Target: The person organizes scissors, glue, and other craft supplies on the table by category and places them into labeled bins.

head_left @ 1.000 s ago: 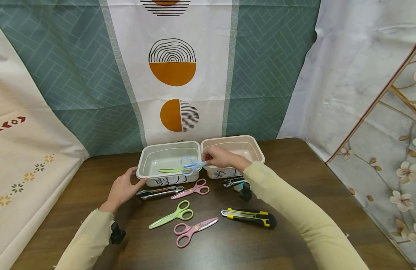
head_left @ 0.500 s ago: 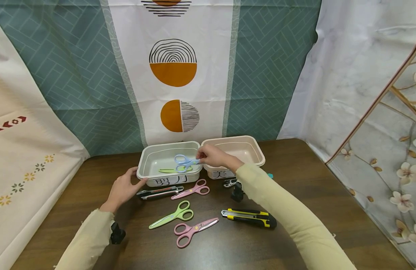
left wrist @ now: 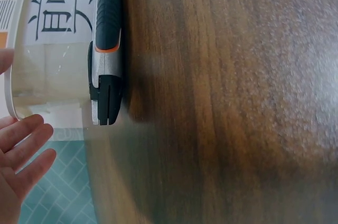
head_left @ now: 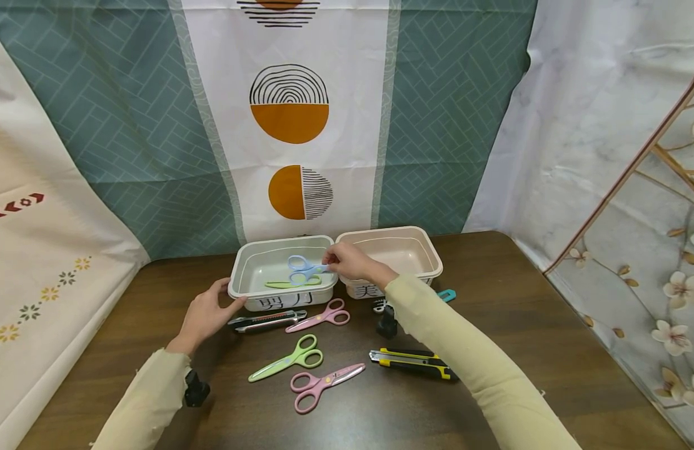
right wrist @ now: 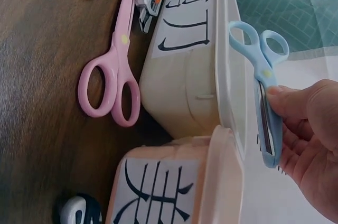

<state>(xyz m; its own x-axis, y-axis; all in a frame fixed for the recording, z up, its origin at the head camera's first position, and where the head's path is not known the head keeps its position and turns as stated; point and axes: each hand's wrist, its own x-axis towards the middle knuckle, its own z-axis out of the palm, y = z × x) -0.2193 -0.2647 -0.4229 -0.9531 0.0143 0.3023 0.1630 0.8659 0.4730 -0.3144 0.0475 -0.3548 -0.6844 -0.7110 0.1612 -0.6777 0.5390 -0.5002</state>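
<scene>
Light blue scissors (right wrist: 265,73) are pinched by the blade end between thumb and fingers of my right hand (head_left: 349,260); their handle loops point left over the pale green bin (head_left: 251,297). Inside that bin lies a green pair of scissors (head_left: 279,284). My left hand (head_left: 207,312) rests at the bin's near left corner, its fingers extended, as the left wrist view also shows (left wrist: 24,155). Beside it, along the bin's front, lies a black and silver utility knife (head_left: 268,320). Pink scissors (right wrist: 119,63) lie just right of that knife.
A beige bin (head_left: 434,273) adjoins the green one on the right. Nearer me on the table are green scissors (head_left: 287,362), more pink scissors (head_left: 319,389) and a yellow-black utility knife (head_left: 409,360). A teal-ended tool (head_left: 447,295) shows partly behind my right sleeve.
My right hand has moved left with the blue scissors, bringing them from the bin's right edge farther over its inside. The left hand stays at the corner.
</scene>
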